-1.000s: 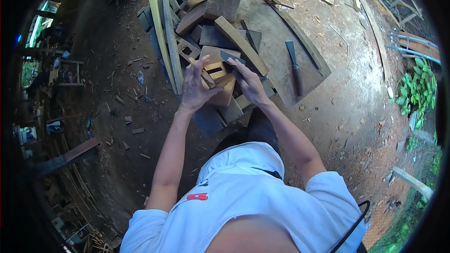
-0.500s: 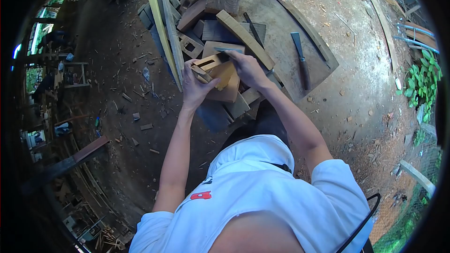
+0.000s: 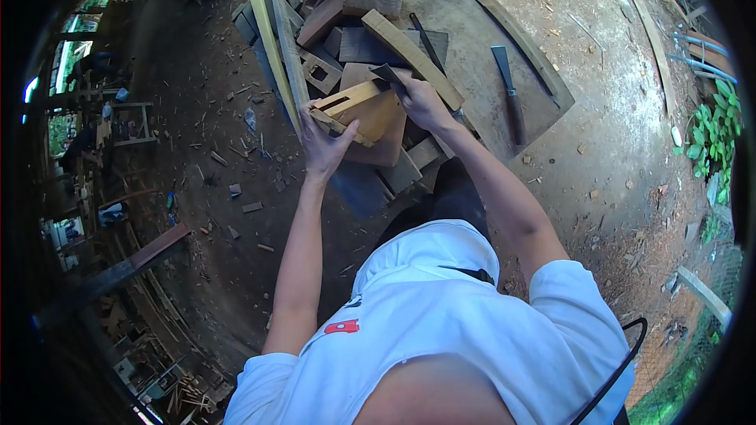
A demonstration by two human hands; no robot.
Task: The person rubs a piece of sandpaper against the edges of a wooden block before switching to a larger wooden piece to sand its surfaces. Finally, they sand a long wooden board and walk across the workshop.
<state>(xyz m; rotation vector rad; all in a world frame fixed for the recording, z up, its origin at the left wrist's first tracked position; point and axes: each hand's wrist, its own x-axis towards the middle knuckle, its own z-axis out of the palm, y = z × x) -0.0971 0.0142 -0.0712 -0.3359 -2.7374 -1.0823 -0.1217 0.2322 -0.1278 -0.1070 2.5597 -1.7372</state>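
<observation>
Two hands on one workpiece: left hand (image 3: pixel 324 148) clamps slotted wooden block (image 3: pixel 364 114) from below, tilted, likely to steady it; right hand (image 3: pixel 421 102) closed around dark chisel blade (image 3: pixel 387 75) at block's upper edge. Block sits atop offcut pile (image 3: pixel 331 39). Spare chisel (image 3: pixel 509 94) lies apart on flat board (image 3: pixel 488 39). Bare dirt ground (image 3: pixel 622 149), chips scattered; open-air yard, plants at right

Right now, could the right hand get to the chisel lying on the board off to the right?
Probably yes. The chisel lies in the open on the board with nothing over it, on the right hand's side. But that hand already grips a small blade against the wooden block.
</observation>
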